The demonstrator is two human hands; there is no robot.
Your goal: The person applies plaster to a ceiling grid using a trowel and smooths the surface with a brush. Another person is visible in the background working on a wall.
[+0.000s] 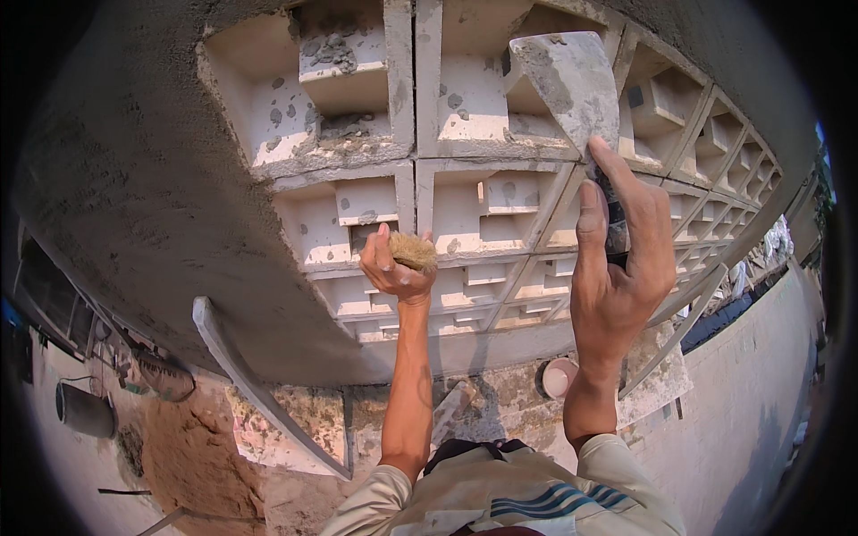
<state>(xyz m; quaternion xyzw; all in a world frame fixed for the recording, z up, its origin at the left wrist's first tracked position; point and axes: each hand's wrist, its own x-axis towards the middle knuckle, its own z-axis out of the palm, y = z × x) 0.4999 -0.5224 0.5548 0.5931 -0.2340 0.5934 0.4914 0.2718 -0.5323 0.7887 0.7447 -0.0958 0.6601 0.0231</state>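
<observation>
Left hand (399,275): fingers (382,243) curled, closed around a tan fibrous sponge (413,251); the sponge was at the lower middle of a pale openwork block wall (416,161), contact with it not clear. Left forearm (407,384): raised nearly straight from the lower edge.

Right hand (626,241): thumb and fingers gripping the black handle of a trowel (572,85), index finger extended to the base of the blade. Blade: broad, grey-smeared, pointing up before the wall's upper openings; contact could not be told. Right forearm (592,402): upright, back of the hand outward to the right.

Also present: mortar lumps (335,54) on an upper-left block; a pink round container (559,378) below the wall.
</observation>
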